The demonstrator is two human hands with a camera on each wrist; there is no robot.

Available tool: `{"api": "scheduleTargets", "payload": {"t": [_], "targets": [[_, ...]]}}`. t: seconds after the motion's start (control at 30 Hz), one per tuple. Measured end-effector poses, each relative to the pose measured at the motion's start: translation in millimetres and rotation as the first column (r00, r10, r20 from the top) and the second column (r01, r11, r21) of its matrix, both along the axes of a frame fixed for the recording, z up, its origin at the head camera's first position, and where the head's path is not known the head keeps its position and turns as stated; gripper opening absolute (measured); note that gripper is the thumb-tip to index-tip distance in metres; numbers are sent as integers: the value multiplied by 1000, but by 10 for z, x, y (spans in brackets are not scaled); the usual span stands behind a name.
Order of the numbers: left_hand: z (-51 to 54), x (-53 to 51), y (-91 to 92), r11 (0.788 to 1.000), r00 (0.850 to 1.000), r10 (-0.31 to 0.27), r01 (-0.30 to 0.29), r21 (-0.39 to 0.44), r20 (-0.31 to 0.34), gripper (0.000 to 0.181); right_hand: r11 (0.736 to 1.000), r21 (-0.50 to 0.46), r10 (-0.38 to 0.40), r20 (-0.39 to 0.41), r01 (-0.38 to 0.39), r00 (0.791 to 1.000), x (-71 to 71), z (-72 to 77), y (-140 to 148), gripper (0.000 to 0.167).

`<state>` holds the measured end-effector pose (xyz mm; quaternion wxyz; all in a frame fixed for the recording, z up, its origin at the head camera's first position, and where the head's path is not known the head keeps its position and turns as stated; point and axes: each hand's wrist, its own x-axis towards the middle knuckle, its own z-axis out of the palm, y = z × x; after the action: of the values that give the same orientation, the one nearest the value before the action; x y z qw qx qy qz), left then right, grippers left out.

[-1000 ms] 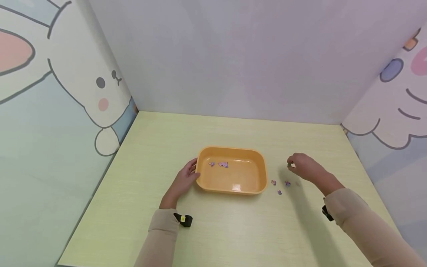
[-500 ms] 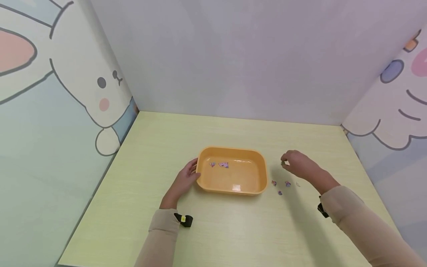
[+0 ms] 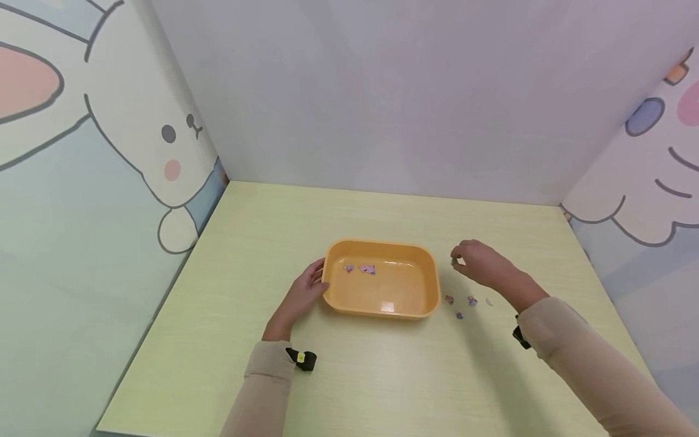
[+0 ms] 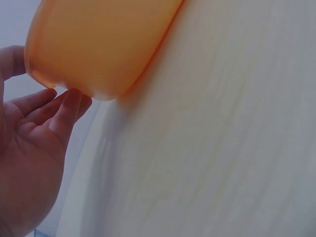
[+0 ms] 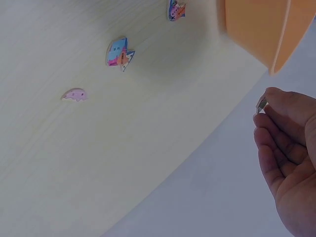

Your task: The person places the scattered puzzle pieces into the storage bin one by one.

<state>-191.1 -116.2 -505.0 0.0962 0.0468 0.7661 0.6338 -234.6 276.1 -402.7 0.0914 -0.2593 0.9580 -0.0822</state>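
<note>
At the left end of the orange plastic basin [image 3: 382, 312], my left hand [image 3: 297, 298] holds the rim, thumb at the edge and fingers against the outer wall. Close to the basin's right side, my right hand [image 3: 483, 264] is raised above the table, pinching a small sticker [image 5: 262, 104] between thumb and fingertips; its picture cannot be made out. Two stickers lie inside the basin, a purple one [image 3: 367, 269] and a smaller one [image 3: 349, 268]. Beneath the right hand, several cartoon stickers lie on the table, among them a blue one [image 5: 118, 53] and a pale pink one [image 5: 75, 95].
A pale yellow wooden table [image 3: 349, 376] carries everything. A plain grey wall [image 3: 377, 97] borders its far edge. Side walls with cartoon animals rise at left and right. Each wrist wears a black strap with a small device.
My right hand has moved left toward the basin, and slightly away from me, with the pinched sticker. The left hand stays at the basin's end.
</note>
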Motion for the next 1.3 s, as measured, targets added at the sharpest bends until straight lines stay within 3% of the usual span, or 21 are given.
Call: {"api": "scheduleTargets", "payload": {"t": [0.2,0.67,0.93,1.13,1.3], "targets": [[-12,-2,-4,999,1000,-20,20,28,-12,58,1000,7,10,-2,-10,1000,-14,31,-61,12],[0,-32,-14,999,998,-36,35,15,46,60,998,30,48,-22,-47,999,-77,60,-316,11],[7,9,-10,1000,1000,-7,6,20,23,58,993,34,111,-22,-110,994,-126,49,-470,10],[5,5,-8,1000,1000,-7,7,22,16,58,988,26,157,-52,-155,986,-149,15,-579,8],[-18,-4,-20,999,999,-23,23,24,25,58,986,26,164,-30,-163,986,-162,7,-677,7]]}}
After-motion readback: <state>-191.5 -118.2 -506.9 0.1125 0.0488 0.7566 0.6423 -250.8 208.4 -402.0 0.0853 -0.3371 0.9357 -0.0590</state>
